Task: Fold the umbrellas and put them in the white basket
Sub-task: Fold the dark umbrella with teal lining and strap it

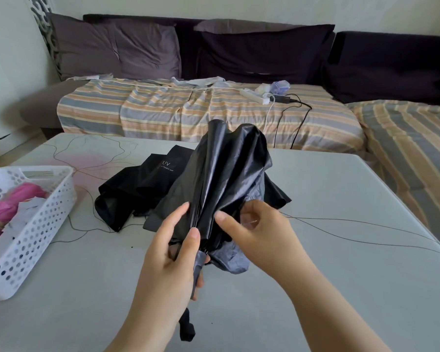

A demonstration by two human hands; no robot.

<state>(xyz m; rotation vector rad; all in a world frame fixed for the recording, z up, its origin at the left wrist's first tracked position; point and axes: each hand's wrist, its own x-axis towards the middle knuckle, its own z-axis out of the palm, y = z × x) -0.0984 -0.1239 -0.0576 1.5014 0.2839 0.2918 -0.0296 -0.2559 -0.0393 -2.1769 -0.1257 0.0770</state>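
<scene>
Black umbrella (224, 174): collapsed, canopy loose and unfolded, held tilted above the grey table (341, 250), tip pointing away from the person. Left hand (173, 250) is wrapped around its lower end at the handle, thumb lying up along the fabric. Right hand (252, 229) pinches a fold of the canopy close by on the right side, fingers curled into the cloth. A second black umbrella (137, 189), printed "UV", lies flat on the table just behind the held one. White basket (36, 232) sits at the table's left edge, well apart from the hands; a pink umbrella (8, 209) lies inside it. Striped sofa (188, 110) runs behind the table; a white power strip (254, 95) rests on it.
</scene>
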